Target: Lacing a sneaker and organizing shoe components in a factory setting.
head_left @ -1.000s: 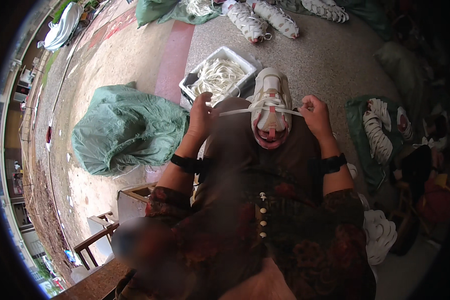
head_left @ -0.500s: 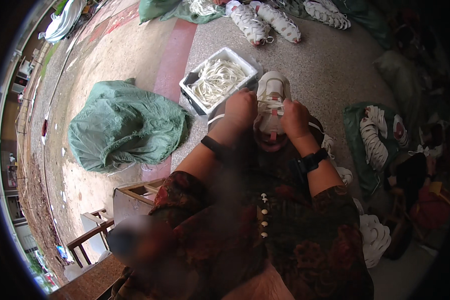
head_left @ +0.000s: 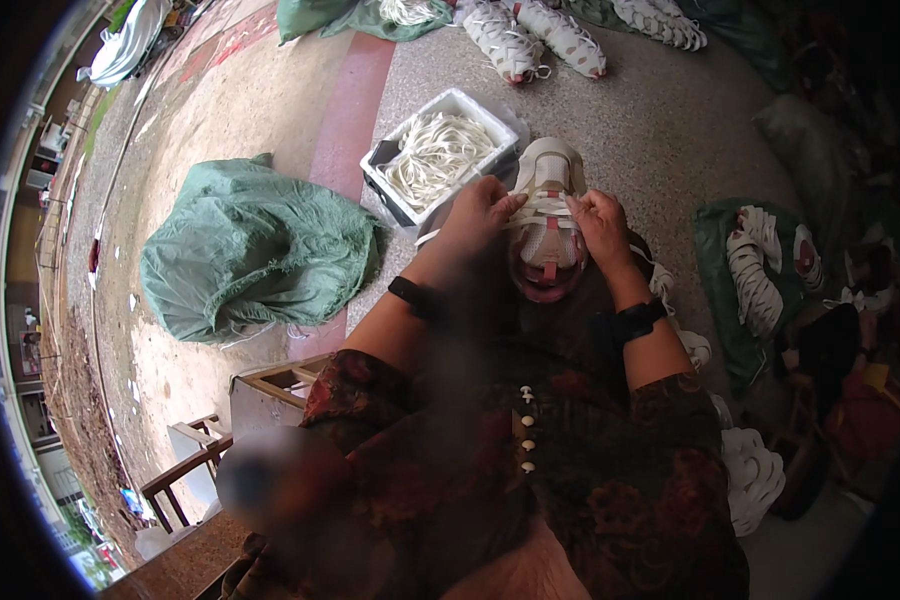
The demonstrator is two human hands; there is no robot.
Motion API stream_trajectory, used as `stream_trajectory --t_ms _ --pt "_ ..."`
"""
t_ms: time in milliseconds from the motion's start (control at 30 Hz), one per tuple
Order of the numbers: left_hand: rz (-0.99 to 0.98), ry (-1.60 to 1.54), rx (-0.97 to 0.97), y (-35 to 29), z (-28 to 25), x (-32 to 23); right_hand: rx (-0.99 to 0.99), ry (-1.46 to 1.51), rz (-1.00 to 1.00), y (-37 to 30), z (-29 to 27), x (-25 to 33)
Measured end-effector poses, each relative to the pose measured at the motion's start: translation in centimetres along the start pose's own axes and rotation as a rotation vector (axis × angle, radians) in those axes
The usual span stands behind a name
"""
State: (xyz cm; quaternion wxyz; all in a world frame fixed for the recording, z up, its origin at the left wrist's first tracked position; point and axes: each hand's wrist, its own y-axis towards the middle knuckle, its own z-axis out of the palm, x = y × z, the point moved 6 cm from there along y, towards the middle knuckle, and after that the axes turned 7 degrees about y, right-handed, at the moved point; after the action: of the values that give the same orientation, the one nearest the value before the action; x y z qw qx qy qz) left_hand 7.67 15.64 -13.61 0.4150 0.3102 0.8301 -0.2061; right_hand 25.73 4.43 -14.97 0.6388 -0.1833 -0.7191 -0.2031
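A cream and white sneaker with pink trim (head_left: 550, 163) rests at my lap, its toe pointing away from me. White shoelace (head_left: 544, 209) runs across its tongue between my hands. My left hand (head_left: 478, 212) is closed at the shoe's left side, thumb and fingers pinched on the lace. On the other side, my right hand (head_left: 604, 228) pinches the lace near the eyelets, thumb toward the shoe. The lace ends inside both hands are hidden by my fingers.
Left of the shoe stands a white foam box (head_left: 457, 101) full of loose white laces (head_left: 436, 158). A green sack (head_left: 255, 250) lies farther left. Laced white shoe uppers (head_left: 505, 42) sit at the back, with others (head_left: 753, 285) on green cloth at right. A wooden stool (head_left: 275, 385) stands lower left.
Both hands have turned from tight fists to pinches, thumbs now pointing toward the shoe's middle. The right hand has shifted slightly right, and more of the lacing shows.
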Motion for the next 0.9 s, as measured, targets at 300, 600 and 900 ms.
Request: stream_trajectory --t_ms 300,600,900 --pt "0.089 0.259 -0.248 -2.3 -0.5 -1.1 0.165 -0.716 -0.232 -4.0 -1.1 3.5" --pt "-0.033 -0.315 -0.146 -4.8 -3.3 5.0 -0.009 -1.045 -0.046 -7.6 -14.7 0.2" --pt "0.368 0.349 -0.117 -3.6 1.4 -4.2 0.203 -0.517 -0.131 -4.0 -1.3 3.9"
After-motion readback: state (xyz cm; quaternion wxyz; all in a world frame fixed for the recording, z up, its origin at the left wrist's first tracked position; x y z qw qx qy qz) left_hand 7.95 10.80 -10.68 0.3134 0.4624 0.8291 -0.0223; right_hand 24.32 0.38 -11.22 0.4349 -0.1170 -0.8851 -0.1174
